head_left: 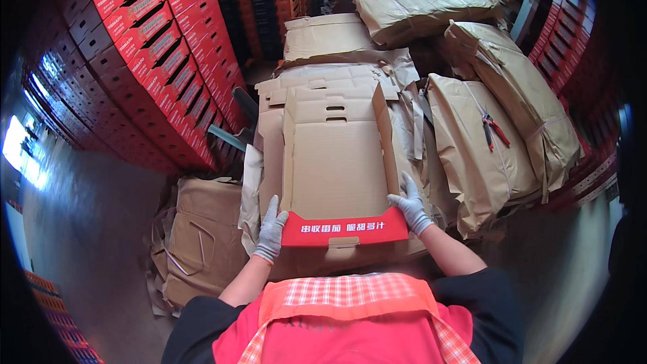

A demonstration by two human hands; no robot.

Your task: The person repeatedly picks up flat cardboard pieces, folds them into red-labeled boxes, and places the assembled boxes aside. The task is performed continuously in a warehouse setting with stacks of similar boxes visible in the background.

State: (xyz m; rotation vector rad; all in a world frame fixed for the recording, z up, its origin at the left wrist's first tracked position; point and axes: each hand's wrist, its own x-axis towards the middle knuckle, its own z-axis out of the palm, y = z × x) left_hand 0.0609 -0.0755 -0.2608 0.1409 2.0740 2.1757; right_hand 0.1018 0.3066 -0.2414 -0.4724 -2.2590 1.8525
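Observation:
A partly folded cardboard box (333, 162) lies before me, plain brown inside, its two long side walls raised. Its near end is a red panel (347, 230) with white print and a small brown tab at the middle. My left hand (271, 232), in a light grey glove, grips the near left corner, with the thumb at the inside of the red panel. At the near right corner, my right hand (411, 205), gloved alike, holds the side wall where it meets the panel. The far end of the box, with two slots, looks flat. Flat brown cardboard blanks (269, 128) lie beneath it.
Paper-wrapped bundles (482, 135) lie to the right and behind, with red-handled pliers (495, 131) on one. Another wrapped bundle (202, 229) sits at the near left. Tall stacks of red boxes (158, 47) rise at the left, and more red boxes (563, 20) stand far right.

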